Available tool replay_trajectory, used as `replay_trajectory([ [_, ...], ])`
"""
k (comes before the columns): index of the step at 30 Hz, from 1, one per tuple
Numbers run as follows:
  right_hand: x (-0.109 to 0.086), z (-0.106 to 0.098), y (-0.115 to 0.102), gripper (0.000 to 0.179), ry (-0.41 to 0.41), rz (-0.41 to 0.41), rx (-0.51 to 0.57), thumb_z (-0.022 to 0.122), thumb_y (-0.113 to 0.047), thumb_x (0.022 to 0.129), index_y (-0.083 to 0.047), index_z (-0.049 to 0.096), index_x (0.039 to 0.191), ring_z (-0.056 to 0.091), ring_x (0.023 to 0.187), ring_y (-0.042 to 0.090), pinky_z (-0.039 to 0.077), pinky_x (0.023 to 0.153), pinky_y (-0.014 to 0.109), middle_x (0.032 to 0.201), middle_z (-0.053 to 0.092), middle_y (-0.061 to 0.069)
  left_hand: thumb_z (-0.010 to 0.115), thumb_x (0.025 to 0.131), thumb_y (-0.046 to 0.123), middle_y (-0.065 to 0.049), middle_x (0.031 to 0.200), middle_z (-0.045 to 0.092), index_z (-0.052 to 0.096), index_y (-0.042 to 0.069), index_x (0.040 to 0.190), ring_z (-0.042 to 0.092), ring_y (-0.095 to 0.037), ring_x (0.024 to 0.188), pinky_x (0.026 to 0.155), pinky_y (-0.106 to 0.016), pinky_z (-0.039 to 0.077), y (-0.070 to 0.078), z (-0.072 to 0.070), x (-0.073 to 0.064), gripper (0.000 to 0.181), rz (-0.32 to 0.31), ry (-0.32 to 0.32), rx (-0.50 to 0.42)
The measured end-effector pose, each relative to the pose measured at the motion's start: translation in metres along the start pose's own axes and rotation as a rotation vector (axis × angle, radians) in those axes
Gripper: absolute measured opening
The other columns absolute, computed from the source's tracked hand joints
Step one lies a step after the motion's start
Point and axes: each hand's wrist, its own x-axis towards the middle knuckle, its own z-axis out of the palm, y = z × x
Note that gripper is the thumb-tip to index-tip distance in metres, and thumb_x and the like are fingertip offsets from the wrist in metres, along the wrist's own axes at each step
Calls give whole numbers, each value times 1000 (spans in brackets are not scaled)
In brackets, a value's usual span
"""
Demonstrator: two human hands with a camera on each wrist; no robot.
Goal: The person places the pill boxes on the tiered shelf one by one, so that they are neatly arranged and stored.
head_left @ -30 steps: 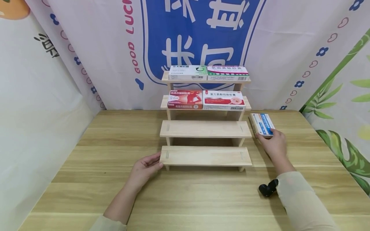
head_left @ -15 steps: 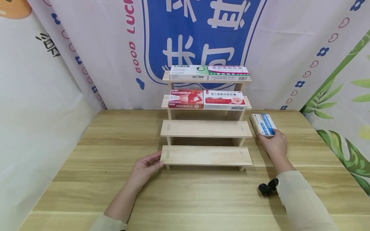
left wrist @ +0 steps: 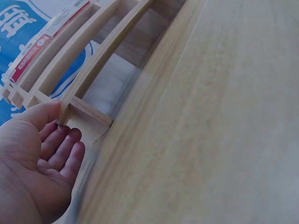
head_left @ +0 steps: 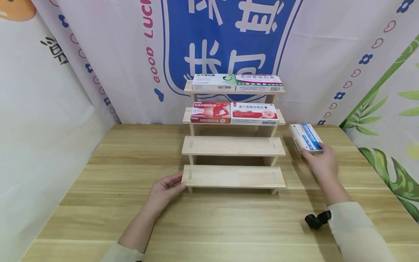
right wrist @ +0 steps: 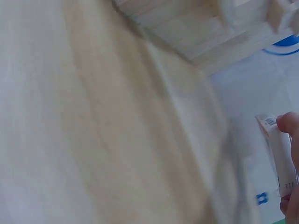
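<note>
A stepped wooden display rack with several tiers stands mid-table. My left hand holds the left end of its lowest tier, thumb at the front corner and fingers curled behind. In the left wrist view my left hand shows the thumb against the board's end. Right of the rack, my right hand grips the near end of a white and blue medicine box between thumb and fingers. The right wrist view catches the same medicine box at its edge, most of that hand being cut off.
On the top tier lie a white-green medicine box and a white, pink and green one. The second tier bears a red box and a white-red one. A printed cloth hangs behind the wooden table.
My right hand has moved right and slightly up in the head view, carrying the white and blue medicine box with it. The left hand stays on the rack's end.
</note>
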Motion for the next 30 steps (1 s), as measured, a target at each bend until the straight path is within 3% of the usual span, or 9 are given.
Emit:
replay_trajectory([
  [13, -37, -69, -40, 91, -25, -143, 35, 57, -57, 91, -5, 20, 155, 25, 141, 55, 30, 111, 68, 159, 21, 29, 72, 88, 10, -16, 141, 56, 56, -1, 133, 56, -30, 128, 96, -18, 52, 0, 0, 0, 49, 5, -3, 1],
  [21, -61, -98, -65, 85, -40, -223, 47, 60, -54, 91, -11, 25, 156, 28, 143, 48, 29, 115, 61, 161, 22, 21, 72, 88, 10, -16, 141, 55, 56, -1, 134, 55, -29, 128, 96, -18, 52, 1, -1, 0, 49, -2, -3, -3],
  [22, -64, -100, -68, 84, -48, -230, 51, 60, -53, 91, -12, 25, 155, 28, 143, 46, 29, 116, 59, 161, 22, 21, 72, 88, 9, -16, 141, 55, 56, -1, 134, 55, -29, 128, 95, -18, 52, 1, -1, 0, 49, -2, -3, -4],
  [24, -70, -105, -73, 82, -65, -247, 52, 62, -52, 91, -14, 27, 155, 30, 143, 44, 37, 117, 38, 160, 25, 20, 72, 88, 9, -16, 141, 55, 56, -1, 134, 56, -29, 128, 95, -18, 52, 1, 0, 0, 49, 1, -4, -2],
  [27, -78, -108, -80, 78, -96, -285, 57, 64, -49, 91, -19, 31, 154, 37, 142, 37, 46, 96, 8, 157, 32, 19, 71, 88, 9, -16, 141, 55, 56, -1, 134, 56, -29, 128, 95, -17, 52, 1, 0, -1, 49, 6, -6, 1],
  [29, -83, -108, -83, 71, -121, -341, 91, 66, -41, 92, -21, 35, 152, 45, 138, 28, 43, 79, -2, 152, 40, 15, 71, 88, 9, -16, 141, 56, 56, -1, 134, 56, -29, 128, 95, -17, 52, 1, 0, -1, 49, 7, -7, 3],
  [30, -86, -107, -86, 68, -136, -375, 116, 68, -36, 92, -21, 38, 151, 48, 135, 21, 43, 77, -3, 149, 43, 12, 71, 88, 9, -17, 141, 56, 56, -1, 134, 56, -29, 128, 95, -17, 52, 1, 0, -1, 49, 8, -8, 2],
])
